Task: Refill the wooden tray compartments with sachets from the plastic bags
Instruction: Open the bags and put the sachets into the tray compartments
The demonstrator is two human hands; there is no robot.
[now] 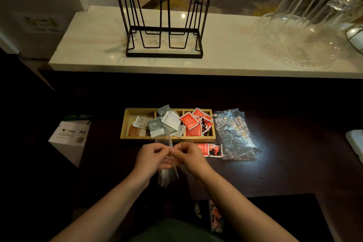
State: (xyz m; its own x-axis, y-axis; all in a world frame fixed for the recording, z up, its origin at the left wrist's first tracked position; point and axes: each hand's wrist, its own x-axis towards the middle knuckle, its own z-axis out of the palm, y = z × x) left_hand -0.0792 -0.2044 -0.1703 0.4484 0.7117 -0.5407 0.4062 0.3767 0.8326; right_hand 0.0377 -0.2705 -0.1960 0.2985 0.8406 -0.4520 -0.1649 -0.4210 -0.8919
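A wooden tray (pixel 137 111) with three compartments lies on the dark table. Its left compartment holds a brown sachet (pixel 134 131) and a white one. Grey-green and white sachets (pixel 156 126) fill the middle, and red sachets (pixel 189 121) fill the right. In front of the tray, my left hand (pixel 152 156) and my right hand (pixel 188 156) both pinch the top of a small clear plastic bag (pixel 167 177) that hangs down between them. An empty crumpled plastic bag (pixel 233 133) lies right of the tray. Two red sachets (pixel 211 149) lie on the table beside it.
A black wire rack (pixel 164 25) and glass dishes (pixel 294 41) stand on the white counter behind. An A4 paper box (pixel 68 135) sits to the left, below table level. More sachets (pixel 216 216) lie near the table's front edge. A white object (pixel 355 141) is at the right edge.
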